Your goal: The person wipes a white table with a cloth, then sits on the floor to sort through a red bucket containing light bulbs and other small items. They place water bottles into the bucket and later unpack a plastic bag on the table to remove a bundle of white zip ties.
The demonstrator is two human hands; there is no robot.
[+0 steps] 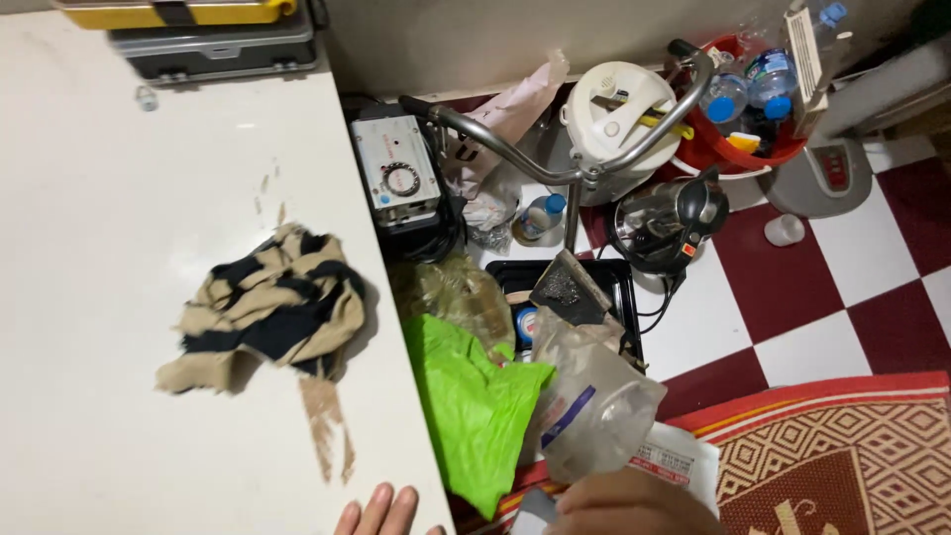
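left hand (381,510): fingertips on worktop (119,248) edge, holding nothing
right hand (629,505): grips clear plastic bag (594,401)
striped rag (267,312): on worktop, well apart from both hands

I see only my left hand's fingertips (381,510); my right hand (629,503) is cut off too; its grip stays hidden.

Single head-worn view, looking steeply down from above, white table (149,198) filling the left, cluttered tiled floor (822,297) to the right, wall along the far edge, both hands cropped at the near edge, moderately close.
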